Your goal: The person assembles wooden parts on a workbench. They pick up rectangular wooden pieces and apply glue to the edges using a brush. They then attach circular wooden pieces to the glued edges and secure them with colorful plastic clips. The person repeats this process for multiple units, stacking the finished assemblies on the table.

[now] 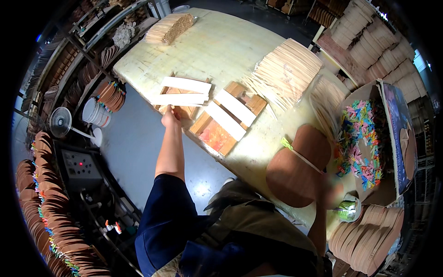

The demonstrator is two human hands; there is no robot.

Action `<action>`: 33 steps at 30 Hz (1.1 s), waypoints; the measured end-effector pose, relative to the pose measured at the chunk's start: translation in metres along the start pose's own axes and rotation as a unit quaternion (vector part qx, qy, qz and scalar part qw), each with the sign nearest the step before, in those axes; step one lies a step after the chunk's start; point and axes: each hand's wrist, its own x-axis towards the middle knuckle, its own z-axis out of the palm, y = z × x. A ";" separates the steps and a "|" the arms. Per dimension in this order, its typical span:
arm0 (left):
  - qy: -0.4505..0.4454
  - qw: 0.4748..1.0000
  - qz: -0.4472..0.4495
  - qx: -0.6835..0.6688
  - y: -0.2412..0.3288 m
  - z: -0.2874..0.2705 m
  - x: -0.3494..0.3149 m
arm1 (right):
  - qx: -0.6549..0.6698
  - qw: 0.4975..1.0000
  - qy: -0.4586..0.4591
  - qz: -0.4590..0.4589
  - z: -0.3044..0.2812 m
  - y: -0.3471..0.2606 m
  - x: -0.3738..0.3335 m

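On the left of the table, my left hand [170,117] reaches to the near edge of a wooden block frame [187,112]. Its fingers are closed at the lower of two pale flat strips [180,99] on that frame; what they grip is hidden. Beside it sits a second wooden frame [217,134], also bearing two pale strips [224,121]. My right hand [330,190], smeared by motion, is over the lower right edge of a brown guitar-shaped wood panel [291,175]. Across that panel lies a thin wood strip [304,158], with a yellow-green clothespin [286,143] at its far end.
Thin wood sticks [288,71] are stacked at the table's right, and another bundle [170,28] lies at the far left. A cardboard box [364,191] of colourful clothespins [362,138] stands right. Stacked curved panels [367,237] sit below it. A fan [61,121] stands left.
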 end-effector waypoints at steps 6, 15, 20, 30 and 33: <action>0.161 0.878 0.258 0.369 -0.026 0.000 -0.052 | -0.048 0.998 -0.025 -0.028 -0.010 0.000 0.011; 0.074 0.752 0.277 0.593 -0.004 0.001 -0.043 | 0.048 0.973 -0.226 -0.015 0.042 0.020 -0.061; 0.038 0.721 0.335 0.606 -0.003 0.004 -0.040 | 0.155 0.959 -0.218 0.091 0.031 0.017 -0.053; -0.002 0.915 0.268 0.300 -0.016 0.014 -0.012 | 0.119 0.961 -0.250 -0.001 0.036 0.024 -0.057; 0.025 0.927 0.203 0.314 0.007 0.040 -0.022 | 0.121 0.959 -0.256 -0.005 0.035 0.027 -0.055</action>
